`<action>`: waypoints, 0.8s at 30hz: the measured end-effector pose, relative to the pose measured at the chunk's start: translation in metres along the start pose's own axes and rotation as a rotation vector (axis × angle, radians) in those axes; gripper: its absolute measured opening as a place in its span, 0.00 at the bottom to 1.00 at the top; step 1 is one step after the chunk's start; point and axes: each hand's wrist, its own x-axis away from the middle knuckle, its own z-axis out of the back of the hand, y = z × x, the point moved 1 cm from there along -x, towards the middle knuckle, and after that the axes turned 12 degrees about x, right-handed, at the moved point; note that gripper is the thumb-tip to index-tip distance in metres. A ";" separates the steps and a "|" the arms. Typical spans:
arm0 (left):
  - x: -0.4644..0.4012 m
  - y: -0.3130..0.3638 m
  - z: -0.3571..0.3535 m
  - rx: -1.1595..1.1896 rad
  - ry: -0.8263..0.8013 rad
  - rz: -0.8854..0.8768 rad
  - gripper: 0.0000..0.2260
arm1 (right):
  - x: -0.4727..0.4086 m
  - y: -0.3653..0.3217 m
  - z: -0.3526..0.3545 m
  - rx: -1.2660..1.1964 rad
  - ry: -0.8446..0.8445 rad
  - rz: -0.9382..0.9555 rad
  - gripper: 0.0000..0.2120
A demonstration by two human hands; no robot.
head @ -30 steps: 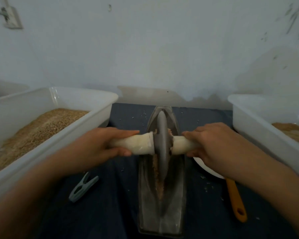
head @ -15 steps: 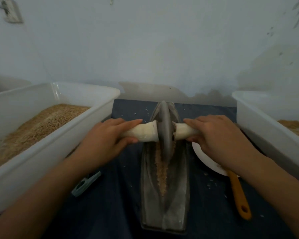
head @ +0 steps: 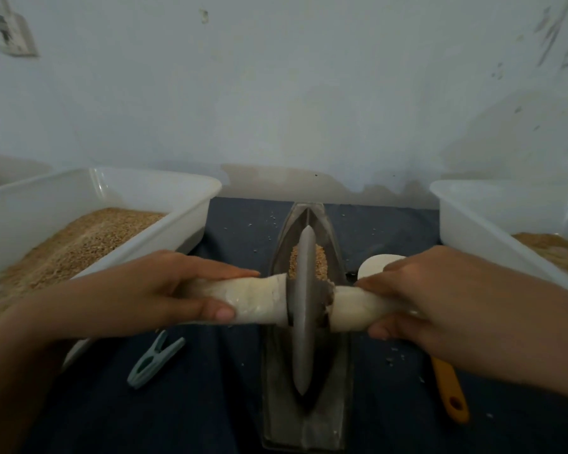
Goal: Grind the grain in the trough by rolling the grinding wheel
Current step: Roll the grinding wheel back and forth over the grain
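Mid-stroke: grinding wheel [head: 304, 309] sits in the near half of the trough [head: 336, 371], grain [head: 318, 262] heaped just beyond it at 12 o'clock. Left hand [head: 158, 294] wraps the white axle handle [head: 253, 299] at 9 o'clock of the wheel, fingers on top, thumb curled under; right hand [head: 440, 303] is curled round the other end at 3 o'clock. To do this well, I'd keep the axle level, press evenly on both sides and roll toward 12 through the heap, wheel upright in the groove so it doesn't ride up the walls. Left tub [head: 191, 191] at 9–10 o'clock holds plenty of grain; right tub [head: 466, 217] at 2–3 o'clock shows a brown layer, grind state unclear.
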 end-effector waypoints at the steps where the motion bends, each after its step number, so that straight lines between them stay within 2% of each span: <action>1: -0.002 -0.002 -0.002 -0.002 0.032 0.001 0.21 | -0.003 0.001 -0.003 0.003 0.020 -0.021 0.17; 3: -0.011 -0.007 -0.007 -0.043 0.134 0.006 0.19 | -0.016 0.006 -0.015 0.017 0.089 -0.081 0.17; 7: -0.032 -0.022 -0.023 -0.330 0.404 -0.027 0.23 | -0.039 0.014 -0.047 0.117 0.211 -0.235 0.22; 9: -0.039 -0.027 -0.026 -0.418 0.486 -0.084 0.24 | -0.042 0.015 -0.055 0.141 0.241 -0.285 0.24; 11: -0.039 -0.026 -0.024 -0.395 0.470 -0.097 0.25 | -0.041 0.014 -0.055 0.133 0.236 -0.272 0.24; 13: -0.033 -0.022 -0.019 -0.301 0.382 -0.049 0.24 | -0.037 0.011 -0.047 0.130 0.186 -0.209 0.22; 16: -0.014 -0.012 -0.008 -0.109 0.176 0.014 0.23 | -0.023 0.004 -0.025 0.125 0.086 -0.076 0.18; 19: 0.000 -0.002 0.001 0.047 -0.056 0.056 0.21 | -0.005 -0.002 -0.006 0.060 0.043 -0.009 0.19; 21: 0.001 0.000 0.002 0.075 -0.080 0.061 0.21 | 0.000 -0.003 -0.003 0.036 0.060 0.001 0.18; 24: -0.006 -0.004 -0.004 -0.010 0.046 0.062 0.21 | -0.012 0.000 -0.012 0.057 0.110 -0.058 0.18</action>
